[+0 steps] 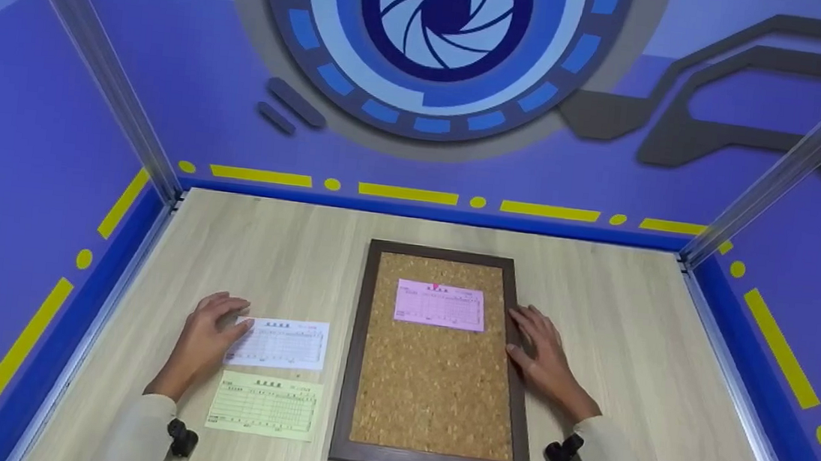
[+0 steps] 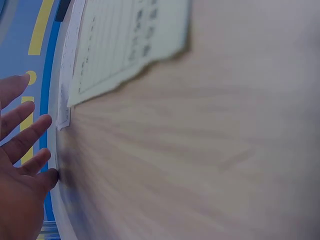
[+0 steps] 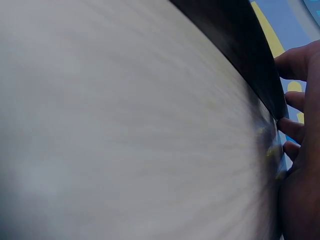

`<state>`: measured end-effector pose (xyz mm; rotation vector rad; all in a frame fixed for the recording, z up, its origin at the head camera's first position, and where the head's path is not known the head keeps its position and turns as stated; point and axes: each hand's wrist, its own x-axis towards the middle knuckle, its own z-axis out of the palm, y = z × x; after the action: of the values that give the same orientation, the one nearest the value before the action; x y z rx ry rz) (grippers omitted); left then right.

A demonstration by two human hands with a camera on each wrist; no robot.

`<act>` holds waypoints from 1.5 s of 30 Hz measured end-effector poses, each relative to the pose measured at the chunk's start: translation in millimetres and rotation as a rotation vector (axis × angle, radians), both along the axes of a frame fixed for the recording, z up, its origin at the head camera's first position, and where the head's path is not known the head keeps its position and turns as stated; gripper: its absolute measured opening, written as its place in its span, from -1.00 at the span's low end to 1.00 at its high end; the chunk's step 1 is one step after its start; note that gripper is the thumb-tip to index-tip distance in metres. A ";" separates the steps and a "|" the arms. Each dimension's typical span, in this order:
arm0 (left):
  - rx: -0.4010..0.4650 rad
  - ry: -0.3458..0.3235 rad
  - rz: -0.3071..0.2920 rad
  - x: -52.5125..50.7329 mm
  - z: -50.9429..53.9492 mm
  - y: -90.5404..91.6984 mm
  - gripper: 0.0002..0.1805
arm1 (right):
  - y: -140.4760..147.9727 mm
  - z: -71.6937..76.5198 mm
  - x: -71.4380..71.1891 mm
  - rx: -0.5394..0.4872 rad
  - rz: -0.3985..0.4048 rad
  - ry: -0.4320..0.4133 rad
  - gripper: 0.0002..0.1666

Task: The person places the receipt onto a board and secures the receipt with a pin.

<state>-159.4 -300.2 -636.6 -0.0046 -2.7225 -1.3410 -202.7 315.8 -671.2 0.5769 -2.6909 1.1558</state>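
Note:
A cork board (image 1: 436,391) in a dark brown frame lies on the table, with a pink printed slip (image 1: 441,307) on its upper part. A small red pin (image 1: 436,286) shows at the slip's top edge. My right hand (image 1: 545,360) touches the frame's right side with its fingertips; the right wrist view shows them at the dark frame edge (image 3: 240,45). To the left, my left hand (image 1: 208,335) is at the left end of a white printed slip (image 1: 286,345). Its fingers are spread in the left wrist view, gripping nothing. Below lies a green printed slip (image 1: 265,406).
The light wooden table (image 1: 280,256) is bounded by blue panels (image 1: 424,171) at the back and sides. Metal posts (image 1: 785,169) rise at the back corners. Each wrist wears a small black camera (image 1: 181,438).

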 end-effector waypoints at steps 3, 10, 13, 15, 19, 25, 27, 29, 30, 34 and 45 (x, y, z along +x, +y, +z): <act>0.011 0.013 0.001 1.9 -2.3 -2.9 -0.59 | -0.1 -0.1 -0.1 -0.004 0.004 0.004 -0.22; 0.060 -0.011 0.022 4.0 -6.2 -8.0 -0.57 | 0.6 -1.0 -0.6 -0.009 0.013 0.034 -0.23; 0.065 -0.008 0.029 4.2 -7.6 -10.2 -0.58 | 0.6 -1.6 -0.6 -0.005 0.012 0.027 -0.23; 0.064 -0.006 0.036 4.4 -8.6 -11.7 -0.58 | 0.4 -1.5 -0.5 -0.005 0.011 0.013 -0.22; 0.068 -0.002 0.048 5.2 -9.8 -14.4 -0.57 | -0.3 -1.8 -0.6 0.002 0.006 0.004 -0.22; 0.073 -0.007 0.070 6.5 -9.6 -16.4 -0.58 | -0.2 -2.1 -0.3 -0.003 0.007 0.003 -0.21; 0.067 -0.004 0.071 6.8 -9.4 -16.6 -0.59 | 0.0 -2.3 -0.3 0.001 0.003 0.000 -0.21; 0.055 0.006 0.064 6.8 -9.4 -16.5 -0.60 | 0.2 -2.4 -0.1 0.003 -0.001 -0.005 -0.21; 0.047 0.011 0.056 6.8 -9.6 -16.5 -0.61 | 0.4 -2.5 0.0 0.005 -0.002 -0.006 -0.21; 0.015 0.029 0.029 6.4 -10.5 -15.4 -0.65 | 0.6 -2.3 0.5 0.006 -0.003 -0.003 -0.21; -0.019 0.023 0.012 2.3 -17.2 -11.4 -0.70 | 1.5 -2.6 0.5 0.007 -0.005 0.000 -0.23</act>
<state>-157.1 -311.7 -653.8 -0.0046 -2.7122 -1.3034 -202.2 317.3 -673.8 0.5705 -2.6958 1.1447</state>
